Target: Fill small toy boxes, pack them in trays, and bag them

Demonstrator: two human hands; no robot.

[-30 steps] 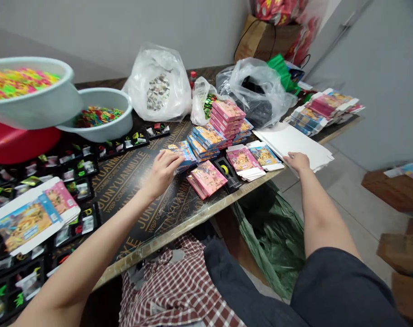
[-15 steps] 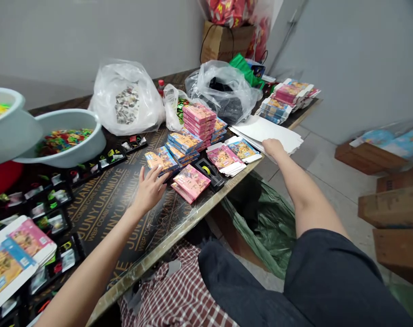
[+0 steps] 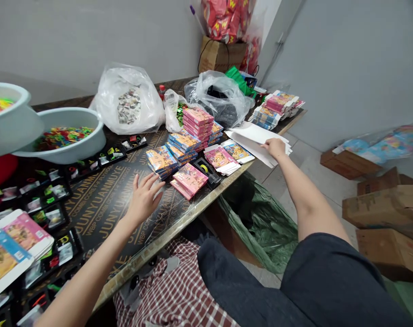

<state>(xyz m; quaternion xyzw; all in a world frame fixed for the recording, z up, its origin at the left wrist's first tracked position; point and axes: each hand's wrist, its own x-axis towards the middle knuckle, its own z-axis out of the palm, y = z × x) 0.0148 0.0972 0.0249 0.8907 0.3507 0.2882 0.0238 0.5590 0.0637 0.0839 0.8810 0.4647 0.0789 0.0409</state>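
Where the right hand (image 3: pixel 276 149) pinches: an edge of the white sheets (image 3: pixel 250 131), jutting past the surface (image 3: pixel 106 193)
Left hand (image 3: pixel 145 196): spread wide, just beside the stacked blue boxes (image 3: pixel 161 157)

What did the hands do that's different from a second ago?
The left hand came off the blue boxes and drew back, now open. The right hand stayed at the white sheets, seeming to grip an edge; they now look more spread apart. The tall pink stack stayed put.
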